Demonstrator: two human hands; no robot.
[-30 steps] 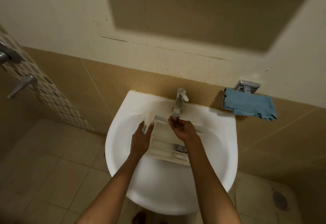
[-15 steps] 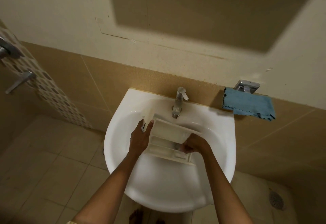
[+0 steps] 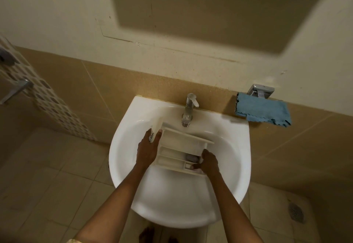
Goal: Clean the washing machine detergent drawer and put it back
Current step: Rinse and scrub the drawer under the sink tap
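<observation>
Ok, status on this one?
Left hand grips detergent drawer at left end; right hand holds right corner. Drawer inside sink, below tap. No obstruction seen.

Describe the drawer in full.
The drawer is a long tray of white, plastic-looking material, split into one wide compartment toward the tap, narrow channels nearer the person, and a small pocket with a greyish insert. Its front panel, with dark lettering, points left. It lies slantwise over the sink basin, below the tap. The left hand grips the panel end; the right hand grips the near right corner. Whether it touches the basin cannot be told.
</observation>
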